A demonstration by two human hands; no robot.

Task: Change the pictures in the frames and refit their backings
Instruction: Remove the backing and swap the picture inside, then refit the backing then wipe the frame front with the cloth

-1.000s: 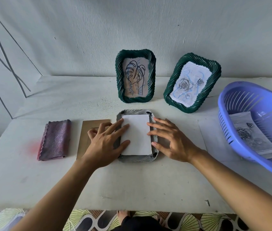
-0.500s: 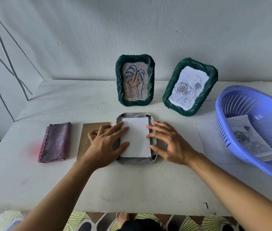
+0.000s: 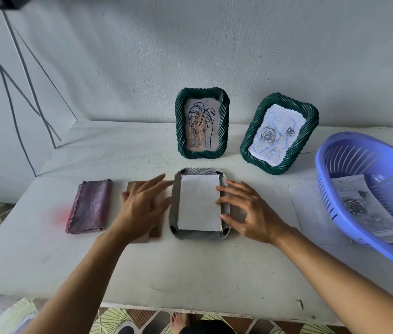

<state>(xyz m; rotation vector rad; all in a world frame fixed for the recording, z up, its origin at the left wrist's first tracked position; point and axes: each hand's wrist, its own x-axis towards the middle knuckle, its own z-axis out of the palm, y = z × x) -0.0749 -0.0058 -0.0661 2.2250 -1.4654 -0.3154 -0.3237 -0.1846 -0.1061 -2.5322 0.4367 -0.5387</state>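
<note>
A grey frame (image 3: 175, 233) lies face down on the white table (image 3: 190, 268), with a white picture sheet (image 3: 199, 206) set in its back. My right hand (image 3: 251, 210) rests at the frame's right side, fingertips touching the sheet's right edge. My left hand (image 3: 142, 206), blurred, is spread open over the brown backing board (image 3: 154, 233) just left of the frame. Two green frames stand against the wall: one with a leaf drawing (image 3: 202, 122), one with roses (image 3: 278, 133).
A folded purple cloth (image 3: 90, 206) lies left of the backing board. A blue plastic basket (image 3: 349, 150) at the right edge holds a stack of printed pictures (image 3: 366, 208). A loose white sheet (image 3: 316, 213) lies between basket and frame. Cables run down the left wall.
My left hand has left the white sheet and moved left onto the brown backing board. The right hand stays at the frame's right edge. The camera has tilted slightly.
</note>
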